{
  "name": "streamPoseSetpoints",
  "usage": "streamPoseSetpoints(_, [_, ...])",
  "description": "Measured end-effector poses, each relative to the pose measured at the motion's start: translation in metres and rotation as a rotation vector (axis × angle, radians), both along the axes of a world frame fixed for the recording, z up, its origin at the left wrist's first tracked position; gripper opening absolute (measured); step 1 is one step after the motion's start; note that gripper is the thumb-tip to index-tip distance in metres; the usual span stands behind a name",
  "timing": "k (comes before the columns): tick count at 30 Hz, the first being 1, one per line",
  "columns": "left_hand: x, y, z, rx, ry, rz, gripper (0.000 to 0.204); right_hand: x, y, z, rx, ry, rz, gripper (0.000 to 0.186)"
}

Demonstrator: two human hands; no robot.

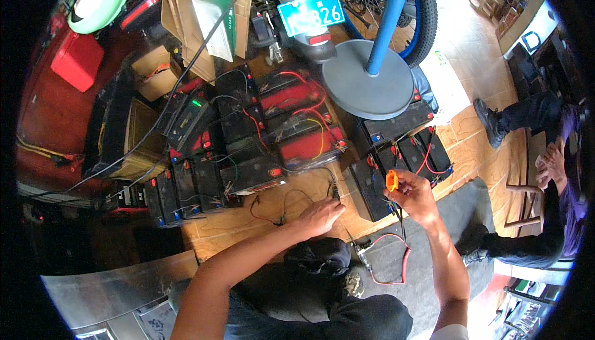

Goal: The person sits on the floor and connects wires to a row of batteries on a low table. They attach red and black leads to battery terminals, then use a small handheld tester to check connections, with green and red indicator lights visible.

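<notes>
In my right hand (412, 195) is a small orange hollow piece (392, 181), pinched between the fingers, its exact kind unclear. Black cables (401, 219) hang below that hand. My left hand (321, 216) reaches over the tiled floor, fingers bent together at a thin black clip-like end (335, 190) of a cable. Next to the right hand stands a group of black batteries (365, 191) with red and blue terminals. On the mat between my arms lies a pen-like tester (361, 254) with a red lead (407, 259).
More wired batteries (248, 176) stand ahead on the left, with a charger (192, 120) showing a green light. A grey round base (365, 83) with a blue pole rises behind. A motorbike's rear (304, 24) is farther back. At right sits another person (555, 172).
</notes>
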State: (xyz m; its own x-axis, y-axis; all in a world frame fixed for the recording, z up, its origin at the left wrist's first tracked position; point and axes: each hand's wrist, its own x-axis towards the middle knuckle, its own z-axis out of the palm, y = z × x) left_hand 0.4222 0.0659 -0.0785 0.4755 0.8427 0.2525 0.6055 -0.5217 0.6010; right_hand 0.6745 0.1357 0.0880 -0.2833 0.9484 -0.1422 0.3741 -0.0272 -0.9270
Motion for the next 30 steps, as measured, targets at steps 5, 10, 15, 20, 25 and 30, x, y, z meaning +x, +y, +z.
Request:
streamPoseSetpoints(5, [0.028, 0.015, -0.050, -0.522, 0.292, 0.203, 0.026, -0.004, -0.004, 0.003, 0.053, -0.045, 0.059, 0.041])
streamPoseSetpoints(10, [0.030, 0.023, -0.080, -0.427, 0.307, 0.215, 0.011, -0.005, -0.003, 0.003, -0.001, -0.055, 0.068, 0.043])
streamPoseSetpoints(15, [0.010, 0.022, -0.037, -0.424, -0.078, 0.250, 0.015, -0.001, 0.002, 0.003, 0.015, 0.104, 0.115, 0.041])
streamPoseSetpoints(20, [-0.004, 0.051, 0.061, -0.954, -0.675, 0.197, 0.018, -0.004, 0.003, 0.004, 0.000, 0.070, 0.123, 0.040])
streamPoseSetpoints(25, [0.003, 0.072, 0.134, -1.164, -1.293, 0.201, 0.019, -0.007, 0.009, 0.001, -0.004, 0.211, 0.094, 0.041])
streamPoseSetpoints(30, [0.014, 0.083, 0.158, -1.098, -1.310, 0.150, 0.036, -0.007, 0.012, -0.003, 0.019, 0.221, 0.087, 0.038])
